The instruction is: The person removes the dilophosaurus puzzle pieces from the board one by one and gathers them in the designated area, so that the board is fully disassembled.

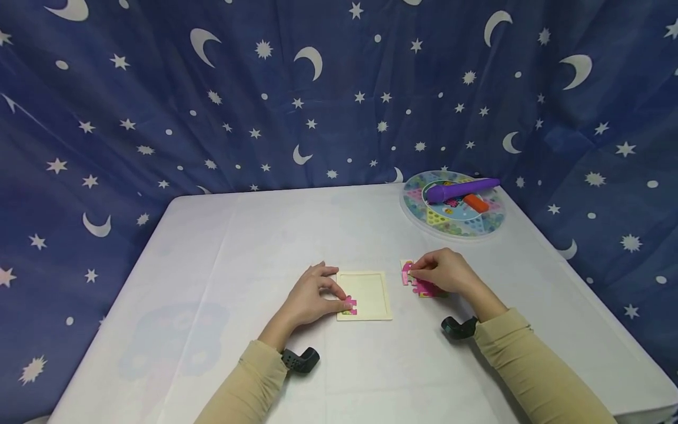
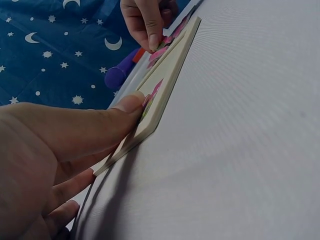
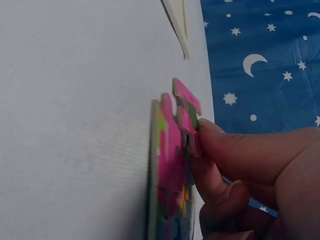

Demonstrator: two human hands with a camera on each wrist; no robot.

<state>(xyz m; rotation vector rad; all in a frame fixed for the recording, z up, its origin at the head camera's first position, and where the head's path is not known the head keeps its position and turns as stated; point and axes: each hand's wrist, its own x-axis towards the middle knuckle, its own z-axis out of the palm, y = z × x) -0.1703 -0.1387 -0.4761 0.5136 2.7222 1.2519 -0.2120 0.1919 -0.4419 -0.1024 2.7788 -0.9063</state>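
Note:
A pale square puzzle tray lies flat in front of me. My left hand is at its near left corner, where thumb and index finger pinch a small pink and green puzzle piece against the tray. In the left wrist view the thumb covers part of that piece, and other fingers are by the tray's edge. To the right, my right hand pinches another pink and green puzzle piece just over a group of mostly pink puzzle pieces. The hand partly hides this group in the head view.
At the back right corner of the white table sits a round patterned game board. On it lie a purple stick-shaped object with a rounded end and an orange block. A blue star-and-moon curtain hangs behind the table.

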